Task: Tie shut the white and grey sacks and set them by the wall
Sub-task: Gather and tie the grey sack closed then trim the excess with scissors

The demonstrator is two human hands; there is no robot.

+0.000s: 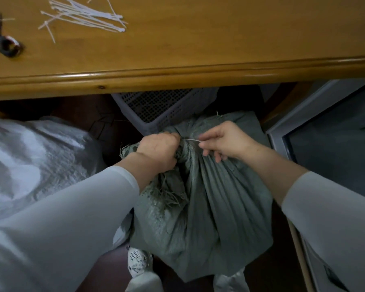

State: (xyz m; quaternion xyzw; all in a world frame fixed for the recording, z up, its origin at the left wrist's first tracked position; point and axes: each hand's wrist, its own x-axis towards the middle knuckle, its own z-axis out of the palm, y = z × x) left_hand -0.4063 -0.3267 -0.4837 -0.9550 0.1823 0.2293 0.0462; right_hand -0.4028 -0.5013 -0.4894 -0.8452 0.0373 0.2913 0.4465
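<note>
The grey sack (209, 207) stands on the floor in front of the table (198, 49), just below its near edge, with its mouth bunched into a frayed neck. The left hand (158, 150) grips that neck, fingers curled tight round the gathered cloth, with loose threads hanging out beneath the wrist. A thin white tie (193, 140) runs from the neck toward the right hand (226, 142), which pinches its free end between thumb and forefinger; the other fingers hang loosely curled, their tips touching the sack. Whether the tie goes fully round the neck cannot be told. The white sack (30, 157) lies on the left, beside the grey one and partly under the left sleeve (61, 218). On the table's far left lies a heap of white ties (82, 17), and near it, at the edge of view, blurred scissors (2, 39). A perforated basket (156, 106) sits under the table, just behind the grey sack. A white shoe (138, 260) shows at the sack's lower left.
</note>
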